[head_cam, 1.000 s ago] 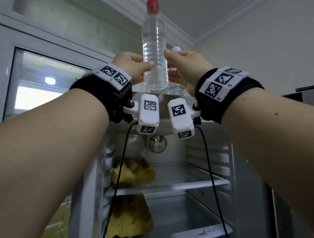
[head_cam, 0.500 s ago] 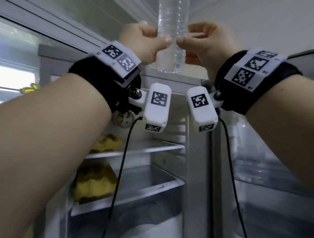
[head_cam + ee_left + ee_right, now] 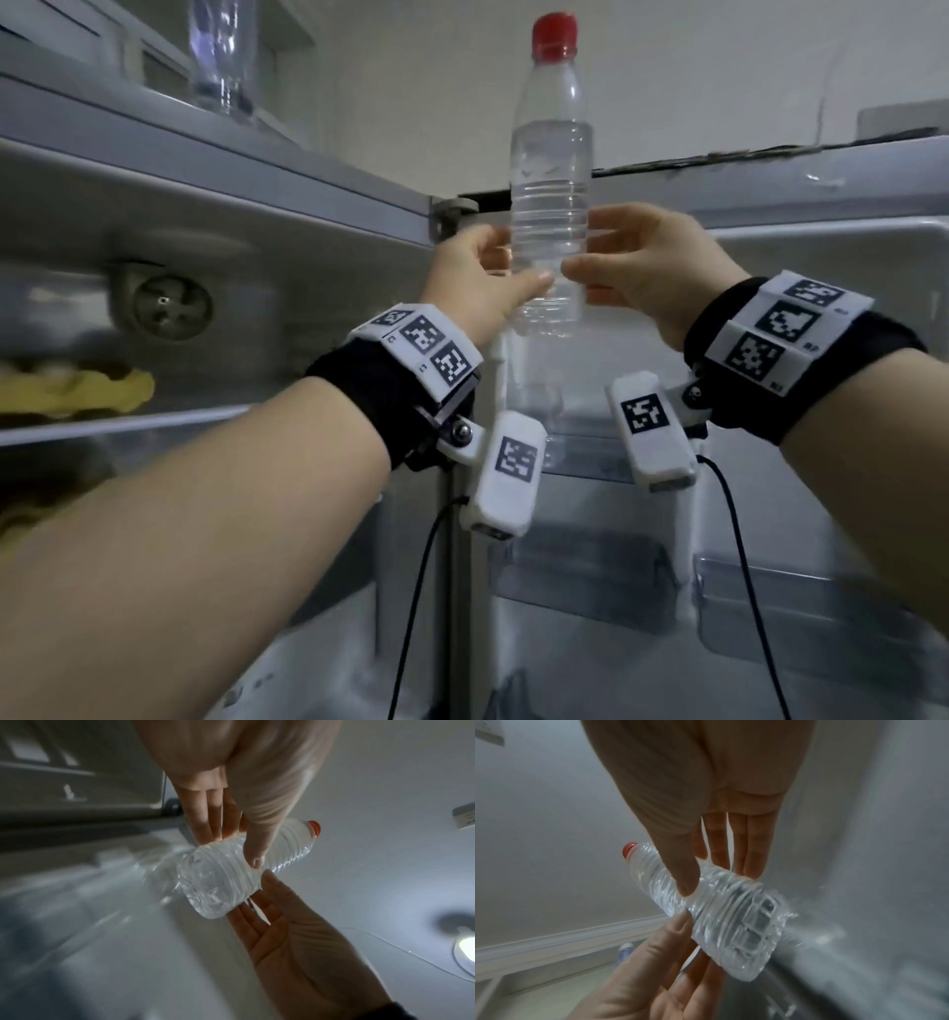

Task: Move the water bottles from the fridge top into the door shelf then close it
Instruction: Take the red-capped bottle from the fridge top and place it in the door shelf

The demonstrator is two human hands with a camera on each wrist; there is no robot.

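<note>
A clear water bottle (image 3: 549,205) with a red cap stands upright in the air, in front of the top of the open fridge door. My left hand (image 3: 488,275) pinches its lower body from the left, thumb in front and fingers behind. My right hand (image 3: 642,272) pinches it from the right at the same height. The left wrist view shows the bottle (image 3: 221,878) base-on between both thumbs, as does the right wrist view (image 3: 726,912). A second clear bottle (image 3: 221,56) stands on the fridge top (image 3: 154,110) at the upper left.
Below the held bottle, the door carries a clear door shelf (image 3: 580,457), with lower door bins (image 3: 580,580) under it. The fridge interior on the left holds yellow items (image 3: 77,390) on a glass shelf. Black wrist-camera cables (image 3: 411,616) hang down.
Both hands have brought the red-capped bottle down off the fridge top and rightward, to the front of the open door. The grip has stayed the same.
</note>
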